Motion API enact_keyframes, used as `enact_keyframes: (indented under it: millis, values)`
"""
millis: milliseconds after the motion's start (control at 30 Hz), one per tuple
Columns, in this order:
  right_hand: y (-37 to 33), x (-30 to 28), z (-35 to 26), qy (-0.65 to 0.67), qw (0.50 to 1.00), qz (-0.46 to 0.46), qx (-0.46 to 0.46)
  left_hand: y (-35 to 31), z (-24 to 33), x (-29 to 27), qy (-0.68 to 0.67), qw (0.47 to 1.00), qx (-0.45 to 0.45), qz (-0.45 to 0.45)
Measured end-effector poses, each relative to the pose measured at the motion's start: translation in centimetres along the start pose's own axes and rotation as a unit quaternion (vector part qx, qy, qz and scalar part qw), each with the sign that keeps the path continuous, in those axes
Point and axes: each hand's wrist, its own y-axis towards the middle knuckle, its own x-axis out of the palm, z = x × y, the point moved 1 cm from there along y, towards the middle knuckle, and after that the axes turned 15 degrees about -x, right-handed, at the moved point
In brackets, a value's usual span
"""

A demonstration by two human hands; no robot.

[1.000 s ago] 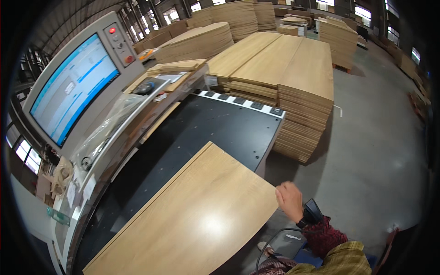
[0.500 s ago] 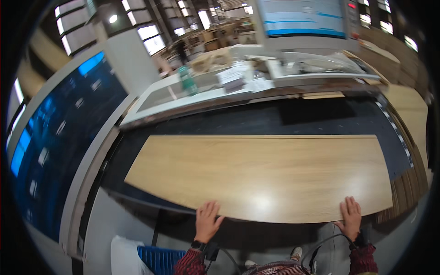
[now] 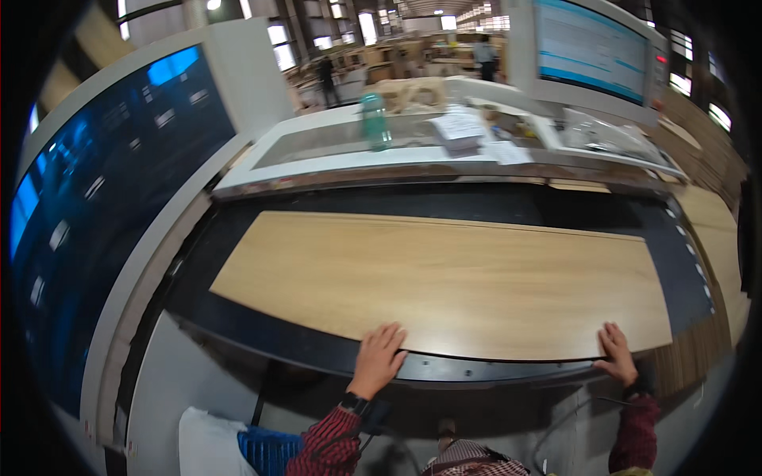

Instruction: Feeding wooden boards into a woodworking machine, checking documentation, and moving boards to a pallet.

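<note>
A long, light wood-grain board (image 3: 444, 278) lies flat on a dark machine table (image 3: 262, 325). My left hand (image 3: 379, 361) rests at the board's near edge, left of its middle, fingers stretched over the top surface. Near the board's right end, my right hand (image 3: 616, 355) touches the same edge with its fingers extended and thumb apart. Neither hand is wrapped round anything. A strip of the table's front edge shows between the hands, in front of the board.
A large machine housing with a dark blue window (image 3: 127, 190) stands at the left. Behind the table, a ledge bears a green bottle (image 3: 375, 123), papers (image 3: 460, 127) and clear plastic wrap (image 3: 607, 135). A monitor (image 3: 591, 51) rises at the back right. Stacked boards (image 3: 698, 357) stand at the right.
The board has slid away from me, baring a strip of the table's front edge. Both hands have moved forward with its near edge. My view has also shifted.
</note>
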Motion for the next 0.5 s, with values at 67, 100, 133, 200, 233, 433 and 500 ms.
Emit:
enact_keyframes:
  millis: [67,100,133,200,233,433,500]
  values:
    - [3.2,0.1,0.7,0.061,0.996,-0.031,0.059,1.1,-1.6,-0.7,-0.002,1.000,0.012,-0.025]
    - [5.2,0.9,0.3,0.067,0.997,-0.024,0.001,1.5,-2.4,-1.2,0.016,0.999,0.007,-0.037]
    - [7.5,1.5,0.0,0.036,0.999,-0.025,-0.017,2.1,-3.0,-1.5,0.026,0.999,0.013,-0.027]
    - [11.7,3.0,-1.3,0.011,0.999,-0.033,-0.040,2.7,-4.1,-2.0,0.056,0.997,0.004,-0.056]
    - [13.9,3.5,-1.8,0.009,0.998,-0.045,-0.038,3.0,-4.6,-2.1,0.081,0.994,0.013,-0.069]
    - [19.0,5.4,-6.9,0.004,0.980,-0.131,-0.147,4.4,-7.6,-2.8,0.067,0.995,0.016,-0.066]
    - [19.3,5.8,-9.4,0.021,0.973,-0.149,-0.177,4.9,-9.0,-3.1,0.065,0.995,0.011,-0.079]
